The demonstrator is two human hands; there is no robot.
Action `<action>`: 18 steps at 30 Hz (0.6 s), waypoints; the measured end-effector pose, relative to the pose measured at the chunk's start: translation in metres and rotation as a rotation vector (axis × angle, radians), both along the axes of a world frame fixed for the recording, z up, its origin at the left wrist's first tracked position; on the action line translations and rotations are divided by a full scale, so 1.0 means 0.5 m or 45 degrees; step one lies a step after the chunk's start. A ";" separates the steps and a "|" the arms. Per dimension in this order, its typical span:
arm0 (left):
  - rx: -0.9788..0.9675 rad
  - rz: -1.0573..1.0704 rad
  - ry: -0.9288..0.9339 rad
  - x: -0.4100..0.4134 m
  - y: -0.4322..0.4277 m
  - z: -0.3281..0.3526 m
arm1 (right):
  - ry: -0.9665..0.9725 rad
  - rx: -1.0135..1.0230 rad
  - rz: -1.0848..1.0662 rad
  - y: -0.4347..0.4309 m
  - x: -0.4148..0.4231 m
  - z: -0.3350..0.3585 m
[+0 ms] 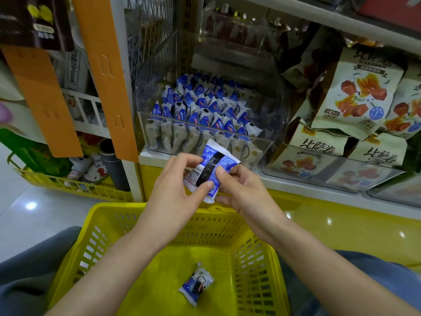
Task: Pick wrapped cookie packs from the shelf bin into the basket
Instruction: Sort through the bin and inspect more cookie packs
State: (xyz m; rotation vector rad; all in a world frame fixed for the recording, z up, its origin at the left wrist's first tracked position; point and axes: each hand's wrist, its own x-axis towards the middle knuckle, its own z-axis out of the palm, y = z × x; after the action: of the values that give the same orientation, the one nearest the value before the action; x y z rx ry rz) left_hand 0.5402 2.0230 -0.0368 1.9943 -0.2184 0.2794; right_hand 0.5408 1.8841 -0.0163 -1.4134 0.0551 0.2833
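A blue-and-white wrapped cookie pack [210,165] is held between both hands, above the far rim of the yellow basket [95,242]. My left hand [180,185] pinches its left side with thumb and fingers. My right hand [239,188] pinches its right side, thumb on the front. Its back face with barcode and black seam strip is turned toward me. Another cookie pack [197,285] lies on the basket floor. The clear shelf bin [271,115] behind the hands holds several rows of the same packs [205,110].
Beige snack bags [355,92] fill the shelf to the right, some in a clear tray [330,176]. Orange hanging strips [107,71] stand at the left. A yellow floor crate [75,185] with toys sits lower left. My knees flank the basket.
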 end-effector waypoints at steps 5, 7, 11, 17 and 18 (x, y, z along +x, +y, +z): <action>0.176 -0.055 -0.073 -0.001 0.010 -0.001 | -0.040 -0.111 -0.047 0.004 0.002 -0.006; 0.295 -0.041 -0.088 -0.007 0.010 0.001 | -0.063 -0.157 -0.062 0.008 0.003 -0.011; 0.590 0.037 -0.130 -0.011 0.008 0.000 | -0.152 -0.283 -0.030 0.013 0.004 -0.029; 0.668 0.058 -0.115 -0.005 0.013 -0.009 | -0.232 -0.366 0.013 0.019 0.002 -0.037; 0.639 0.056 -0.110 -0.004 0.013 -0.009 | -0.241 -0.389 0.016 0.020 0.002 -0.037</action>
State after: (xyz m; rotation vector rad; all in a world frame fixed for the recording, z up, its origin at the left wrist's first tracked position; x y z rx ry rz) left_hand 0.5380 2.0295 -0.0415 2.4877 -0.3246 0.3658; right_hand 0.5419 1.8941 -0.0350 -1.7388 -0.0689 0.1538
